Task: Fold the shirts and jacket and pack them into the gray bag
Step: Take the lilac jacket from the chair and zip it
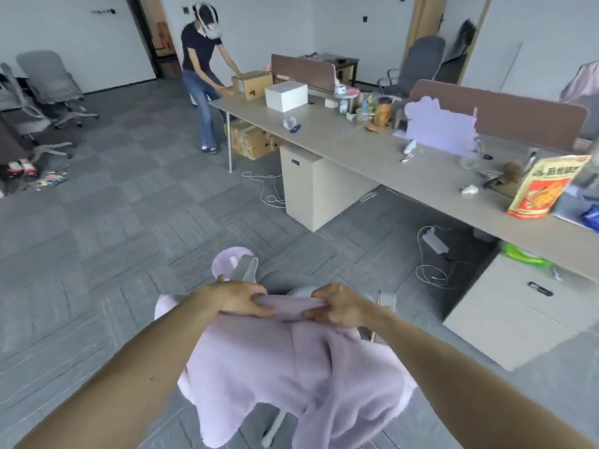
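- Tightly curled, fingers (261, 306) of the left hand (241, 299) and fingers (316, 314) of the right hand (337, 307) pinched the bunched top edge of the lilac fleece jacket (291, 367).
- Both hands sat near each other, knuckles up, with a short span of fabric stretched between them.
- From that grip the jacket hung down in loose folds, just in front of a gray chair (299, 290).
- Further out, a long desk (356, 147) ran along the right, carrying 1 orange snack bag (544, 186).
- At its far end another person (201, 76) reached toward a cardboard box (252, 84).
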Tool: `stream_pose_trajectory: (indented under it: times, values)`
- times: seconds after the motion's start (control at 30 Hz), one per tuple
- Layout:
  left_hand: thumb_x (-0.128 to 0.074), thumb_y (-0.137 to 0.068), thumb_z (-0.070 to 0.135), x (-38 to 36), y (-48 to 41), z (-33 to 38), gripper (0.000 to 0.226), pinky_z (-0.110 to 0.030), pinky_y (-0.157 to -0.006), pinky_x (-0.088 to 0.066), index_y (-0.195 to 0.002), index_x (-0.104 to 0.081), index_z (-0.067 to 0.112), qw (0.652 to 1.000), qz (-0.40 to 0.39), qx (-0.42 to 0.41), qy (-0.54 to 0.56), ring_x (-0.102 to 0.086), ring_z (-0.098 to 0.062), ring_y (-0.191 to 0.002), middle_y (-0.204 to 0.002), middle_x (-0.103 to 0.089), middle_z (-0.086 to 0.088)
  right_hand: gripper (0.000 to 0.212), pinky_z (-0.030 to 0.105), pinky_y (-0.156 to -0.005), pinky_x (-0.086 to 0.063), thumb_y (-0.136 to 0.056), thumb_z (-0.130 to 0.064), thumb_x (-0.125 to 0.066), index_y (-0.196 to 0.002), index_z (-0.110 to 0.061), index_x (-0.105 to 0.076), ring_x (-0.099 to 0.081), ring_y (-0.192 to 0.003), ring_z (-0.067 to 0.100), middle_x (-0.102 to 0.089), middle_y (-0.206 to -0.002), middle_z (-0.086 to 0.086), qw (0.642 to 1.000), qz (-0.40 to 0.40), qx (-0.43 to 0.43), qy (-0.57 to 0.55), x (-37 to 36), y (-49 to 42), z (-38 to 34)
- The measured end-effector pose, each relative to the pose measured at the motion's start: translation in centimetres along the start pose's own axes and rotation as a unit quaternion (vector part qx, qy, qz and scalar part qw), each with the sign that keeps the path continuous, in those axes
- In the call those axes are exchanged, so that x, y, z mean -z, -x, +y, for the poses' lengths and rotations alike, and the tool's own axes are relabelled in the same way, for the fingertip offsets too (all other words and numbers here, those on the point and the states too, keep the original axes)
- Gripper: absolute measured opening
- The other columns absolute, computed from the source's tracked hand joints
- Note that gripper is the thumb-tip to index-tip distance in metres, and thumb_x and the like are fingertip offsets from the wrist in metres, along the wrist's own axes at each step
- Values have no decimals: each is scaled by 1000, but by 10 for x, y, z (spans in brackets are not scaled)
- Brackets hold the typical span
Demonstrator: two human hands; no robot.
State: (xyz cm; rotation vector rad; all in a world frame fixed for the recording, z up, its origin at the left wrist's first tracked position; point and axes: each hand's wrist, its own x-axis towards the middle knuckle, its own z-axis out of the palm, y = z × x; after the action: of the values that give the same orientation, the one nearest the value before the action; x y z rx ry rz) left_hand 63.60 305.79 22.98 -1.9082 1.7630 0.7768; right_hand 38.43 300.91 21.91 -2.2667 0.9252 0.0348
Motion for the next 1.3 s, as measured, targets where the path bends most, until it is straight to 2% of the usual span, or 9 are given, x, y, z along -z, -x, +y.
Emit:
stream_pose_trajectory:
  times: [0.07,0.17,0.4,0.6,0.77,0.87,1.07,1.2,1.3]
  values:
    - [-42,-79,87,3,-1,3,61,-36,-83,-30,-81,-48,27,999,22,-41,5,-49,-22,-94,-86,-56,7,41,20,-64,-35,-92,-38,-65,-62,-32,-37,-45,-70,14,-42,-66,-14,999,49,-14,12,-1,16,0]
    - [-41,-58,100,2,-2,7,79,-33,-66,-38,-72,-48,22,993,69,-96,23,-53,-16,-76,-75,-55,6,42,37,-68,-45,-88,-51,-63,-66,-22,-41,-49,-73,24,-48,-67,-5,994,93,-42,47,-4,38,0]
    - [-3,-38,110,23,46,36,100,-34,-62,-32,-61,-42,21,947,264,-168,-76,-47,-22,-72,-62,-46,11,44,34,-58,-36,-87,-54,-61,-67,-22,-38,-45,-68,26,-44,-62,-8,975,194,-45,102,19,94,-13]
    - [4,-31,109,43,114,110,109,-34,-71,-41,-66,-46,19,919,339,-166,-118,-47,-21,-83,-67,-46,12,47,34,-59,-37,-88,-53,-62,-64,-22,-35,-47,-68,31,-45,-61,-6,957,260,-49,120,48,180,-14]
    - [-22,-52,97,38,156,186,87,-30,-58,-32,-67,-49,16,902,365,-173,-153,-53,-24,-84,-69,-50,7,48,32,-62,-33,-89,-58,-59,-65,-23,-35,-45,-70,29,-42,-62,-8,941,290,-60,163,62,274,-7]
    - [-13,-48,104,32,179,218,98,-34,-64,-41,-65,-52,15,880,402,-185,-173,-55,-24,-81,-66,-53,7,47,34,-62,-33,-89,-58,-59,-66,-25,-35,-43,-71,28,-43,-65,-6,936,308,-51,162,61,316,-2]
    - [-17,-47,108,36,234,253,90,-34,-65,-33,-59,-45,24,868,449,-166,-133,-49,-24,-80,-70,-50,3,44,38,-62,-40,-89,-58,-57,-77,-18,-45,-56,-81,37,-63,-82,7,918,371,-3,139,64,354,6]
    - [-55,-78,79,39,266,299,64,-34,-65,-31,-56,-41,21,841,490,-179,-143,-54,-29,-82,-61,-43,7,42,38,-63,-45,-87,-56,-59,-72,-19,-47,-56,-78,37,-58,-71,5,908,409,5,94,85,380,23]
    - [-58,-83,71,49,274,341,61,-35,-66,-36,-58,-44,18,831,505,-189,-137,-46,-27,-79,-61,-47,4,46,38,-59,-41,-87,-53,-62,-63,-22,-37,-52,-72,36,-46,-60,-1,891,449,-8,74,106,406,43]
